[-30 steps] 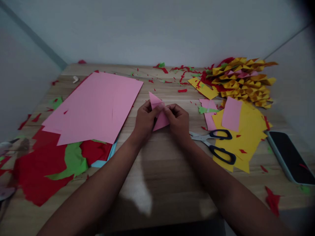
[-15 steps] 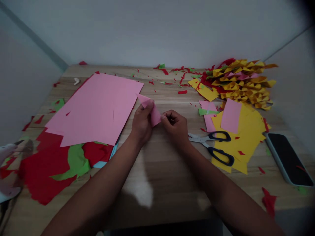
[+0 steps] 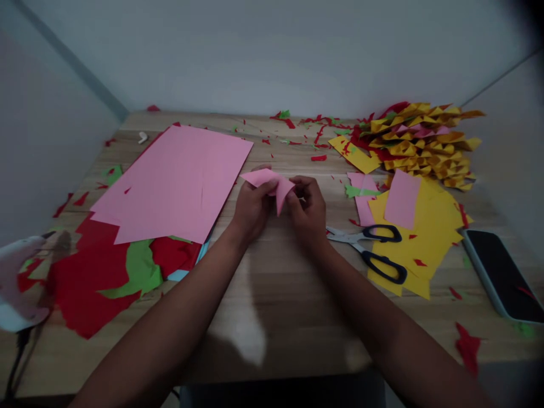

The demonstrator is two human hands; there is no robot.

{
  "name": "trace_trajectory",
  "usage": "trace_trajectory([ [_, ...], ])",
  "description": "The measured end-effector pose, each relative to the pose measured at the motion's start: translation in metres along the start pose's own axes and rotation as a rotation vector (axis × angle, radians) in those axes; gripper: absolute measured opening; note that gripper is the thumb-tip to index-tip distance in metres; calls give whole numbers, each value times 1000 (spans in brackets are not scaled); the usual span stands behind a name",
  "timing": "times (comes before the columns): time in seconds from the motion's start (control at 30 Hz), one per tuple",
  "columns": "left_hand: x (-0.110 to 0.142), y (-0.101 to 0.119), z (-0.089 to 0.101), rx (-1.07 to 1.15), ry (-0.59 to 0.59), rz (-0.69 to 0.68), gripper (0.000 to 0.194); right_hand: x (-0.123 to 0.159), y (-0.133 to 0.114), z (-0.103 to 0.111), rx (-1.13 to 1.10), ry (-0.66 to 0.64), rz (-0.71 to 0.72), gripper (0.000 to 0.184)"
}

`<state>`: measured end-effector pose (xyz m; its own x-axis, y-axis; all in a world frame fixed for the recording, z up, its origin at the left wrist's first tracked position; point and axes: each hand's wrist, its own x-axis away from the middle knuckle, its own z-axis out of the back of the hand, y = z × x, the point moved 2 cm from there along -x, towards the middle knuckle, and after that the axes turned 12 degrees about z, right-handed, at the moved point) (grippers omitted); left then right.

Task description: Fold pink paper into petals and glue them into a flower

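Note:
A small folded piece of pink paper [image 3: 268,180] is held above the middle of the table, one pointed flap hanging down. My left hand [image 3: 254,203] is closed on its left part, thumb across the front. At its right corner my right hand [image 3: 308,203] pinches the paper between thumb and fingers. Just right of that hand lie scissors [image 3: 361,241] with dark handles, their blades partly spread. They rest partly over a pile of yellow paper [image 3: 437,238]. Large pink sheets [image 3: 178,181] lie stacked to the left of my hands.
Red paper [image 3: 93,277] and a green scrap [image 3: 142,266] lie front left, beside a white corded tool [image 3: 21,283]. Behind the yellow pile sits a mass of folded yellow pieces [image 3: 425,147]. A phone [image 3: 504,275] lies far right. Small scraps litter the table's back.
The pink paper has gone from a flat folded triangle to a bent shape with a hanging point. My right hand has come closer and grips its corner. The view has shifted slightly left.

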<state>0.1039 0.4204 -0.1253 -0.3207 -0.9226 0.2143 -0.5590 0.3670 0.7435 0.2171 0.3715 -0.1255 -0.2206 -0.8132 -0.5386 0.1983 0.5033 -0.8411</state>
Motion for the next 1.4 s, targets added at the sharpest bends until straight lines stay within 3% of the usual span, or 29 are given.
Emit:
trace_trajectory([
  [0.3, -1, -4, -2, -170, 16, -17, 17, -5, 3, 6, -146, 140, -177, 26],
  [0.47, 2, -6, 0, -361, 7, -34, 20, -8, 4, 6, -71, 105, -169, 20],
  [0.77, -4, 1, 7, -369, 99, -255, 23, -4, -1, 4, -46, 83, -148, 27],
  [0.87, -5, 0, 6, -335, 83, -277, 25, -4, -1, 4, 14, 88, -98, 39],
  [1.03, -1, -2, 5, -217, 56, -238, 34, -1, -7, 6, 142, 56, -21, 54],
  [1.2, 6, -1, 6, -83, 40, -113, 50, 2, -10, 10, 79, 106, -73, 53],
  [1.4, 12, 0, 0, -72, -17, -93, 46, 1, -9, 8, 0, 149, -105, 50],
])
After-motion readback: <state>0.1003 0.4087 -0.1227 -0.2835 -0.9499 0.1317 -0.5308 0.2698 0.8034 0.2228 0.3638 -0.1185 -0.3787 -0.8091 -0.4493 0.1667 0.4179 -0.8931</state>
